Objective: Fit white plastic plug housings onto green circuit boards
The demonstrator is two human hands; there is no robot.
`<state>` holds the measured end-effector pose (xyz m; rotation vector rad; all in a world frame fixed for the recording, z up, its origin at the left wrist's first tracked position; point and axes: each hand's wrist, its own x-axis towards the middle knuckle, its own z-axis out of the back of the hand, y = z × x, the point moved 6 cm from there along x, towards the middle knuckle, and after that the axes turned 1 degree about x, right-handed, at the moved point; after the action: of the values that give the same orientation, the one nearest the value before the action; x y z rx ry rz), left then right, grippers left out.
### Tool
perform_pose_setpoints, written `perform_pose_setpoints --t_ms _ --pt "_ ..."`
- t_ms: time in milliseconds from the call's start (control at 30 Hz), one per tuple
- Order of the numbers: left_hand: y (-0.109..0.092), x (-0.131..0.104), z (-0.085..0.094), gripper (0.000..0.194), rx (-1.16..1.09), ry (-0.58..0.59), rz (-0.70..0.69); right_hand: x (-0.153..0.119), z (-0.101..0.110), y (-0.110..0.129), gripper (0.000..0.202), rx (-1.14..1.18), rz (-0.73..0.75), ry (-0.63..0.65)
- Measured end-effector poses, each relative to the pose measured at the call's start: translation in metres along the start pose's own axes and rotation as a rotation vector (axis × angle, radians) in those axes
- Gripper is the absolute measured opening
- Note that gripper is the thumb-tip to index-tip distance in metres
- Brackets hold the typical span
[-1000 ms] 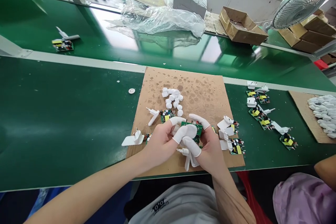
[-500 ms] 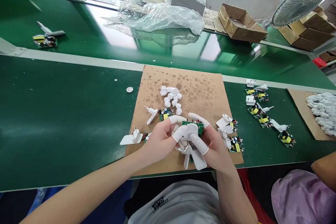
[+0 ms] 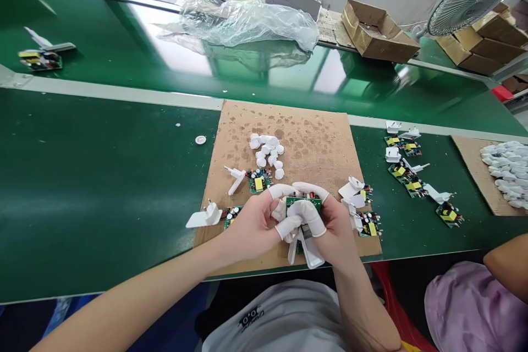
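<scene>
Both hands wear white finger cots and meet over the front of a cardboard sheet (image 3: 317, 143). Between them they grip a green circuit board (image 3: 300, 203) with a white plastic plug piece (image 3: 311, 253) hanging below it. My left hand (image 3: 262, 217) is closed on the board's left side; my right hand (image 3: 332, 223) is closed on its right side, thumb across the front. The fingers hide much of the board. Left of the hands lie two boards with white plug pieces, one a board (image 3: 259, 180) with a yellow transformer. Small white caps (image 3: 268, 151) lie loosely grouped behind.
More boards with white plugs (image 3: 367, 223) lie at the sheet's right edge, others (image 3: 408, 179) farther right. White parts (image 3: 505, 173) are heaped on another cardboard (image 3: 470, 165). A raised green shelf (image 3: 124, 66) carries plastic film (image 3: 251, 22) and a carton (image 3: 375, 33). A person's sleeve (image 3: 474, 308) is at right.
The held board is tipped so more of its green face and top edge shows. The left thumb has slid down and the right thumb now lies over the board. The view has shifted slightly.
</scene>
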<state>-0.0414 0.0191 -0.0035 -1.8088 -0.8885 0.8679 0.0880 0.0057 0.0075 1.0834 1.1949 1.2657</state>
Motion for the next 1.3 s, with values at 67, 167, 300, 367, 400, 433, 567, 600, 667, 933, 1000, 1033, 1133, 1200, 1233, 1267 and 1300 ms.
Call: perform_pose_setpoints --t_ms 67,167,300,367,400,433,567,600,667,933,1000,1033,1133,1200,1233,1267,1300 --pt "0.000 0.000 -0.002 0.043 -0.058 0.046 0.009 0.000 0.001 0.002 0.033 0.036 -0.018 0.018" --pt "-0.002 0.001 -0.007 0.048 -0.149 0.142 0.028 0.000 0.004 0.002 0.034 0.127 -0.062 0.028" --pt "-0.004 0.002 -0.004 0.048 -0.150 0.123 0.037 -0.001 -0.001 -0.002 0.046 0.239 -0.116 0.091" --pt "-0.004 0.001 -0.002 0.048 -0.130 0.091 0.028 -0.002 -0.003 -0.002 0.052 0.252 -0.111 0.098" --pt "-0.004 0.001 -0.001 0.048 -0.119 0.073 0.024 -0.002 -0.004 -0.001 0.054 0.250 -0.107 0.097" --pt "-0.004 0.000 0.000 0.049 -0.108 0.056 0.019 -0.002 -0.005 -0.001 0.057 0.245 -0.107 0.098" --pt "-0.007 0.000 -0.001 0.048 -0.086 0.044 0.021 -0.002 -0.006 -0.001 0.064 0.220 -0.151 0.135" --pt "-0.007 0.001 -0.001 0.048 -0.085 0.046 0.034 -0.001 -0.005 -0.002 0.065 0.218 -0.170 0.144" --pt "-0.007 0.002 0.000 0.050 -0.086 0.038 0.063 -0.001 -0.003 -0.004 0.065 0.232 -0.211 0.150" --pt "-0.003 0.007 0.004 0.052 -0.137 0.049 0.074 -0.005 -0.003 -0.004 0.067 0.266 -0.256 0.172" --pt "-0.002 0.007 0.005 0.053 -0.106 0.020 0.073 -0.004 -0.005 -0.003 0.070 0.273 -0.253 0.179" --pt "-0.002 0.007 0.006 0.053 -0.089 0.006 0.070 -0.004 -0.005 -0.003 0.072 0.277 -0.247 0.181" --pt "-0.003 0.007 0.006 0.053 -0.069 -0.013 0.056 -0.004 -0.005 -0.003 0.073 0.277 -0.229 0.184" --pt "-0.003 0.006 0.005 0.053 -0.086 0.003 0.058 -0.004 -0.003 -0.003 0.070 0.263 -0.218 0.185" --pt "-0.002 0.006 0.004 0.053 -0.094 0.020 0.068 -0.004 -0.002 -0.003 0.068 0.257 -0.213 0.187" --pt "-0.001 0.006 0.004 0.054 -0.096 0.034 0.078 -0.005 -0.002 -0.003 0.065 0.255 -0.212 0.192" --pt "-0.001 0.005 0.004 0.054 -0.090 0.036 0.083 -0.006 -0.001 -0.003 0.064 0.258 -0.210 0.201"
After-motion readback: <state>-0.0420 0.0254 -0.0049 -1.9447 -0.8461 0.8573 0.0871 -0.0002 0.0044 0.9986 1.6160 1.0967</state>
